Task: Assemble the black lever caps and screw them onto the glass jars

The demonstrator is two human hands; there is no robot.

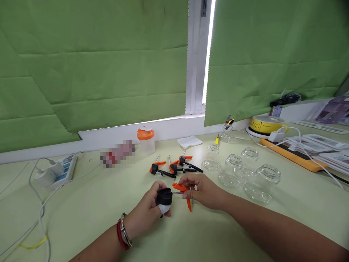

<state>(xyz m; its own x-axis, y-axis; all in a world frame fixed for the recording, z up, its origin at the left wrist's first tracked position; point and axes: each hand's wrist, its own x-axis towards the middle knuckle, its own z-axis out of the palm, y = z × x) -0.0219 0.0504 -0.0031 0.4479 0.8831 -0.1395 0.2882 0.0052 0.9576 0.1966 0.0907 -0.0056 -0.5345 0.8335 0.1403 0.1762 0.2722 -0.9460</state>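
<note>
Left hand [151, 205]: fingers round black part [164, 197], near centre | right hand [203, 193]: fingers pinching orange piece [188, 204], just right | purple item [334, 109], far right: lettering illegible | pink item [120, 153], far left: pixelated

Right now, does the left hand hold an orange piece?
No, the right hand holds the orange piece, while the left hand grips a black part.

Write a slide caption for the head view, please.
Left hand holding a black part, right hand an orange piece, metal rod between; clear jars at right.

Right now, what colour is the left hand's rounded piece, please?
The rounded piece is black, clearest in head view.
</note>
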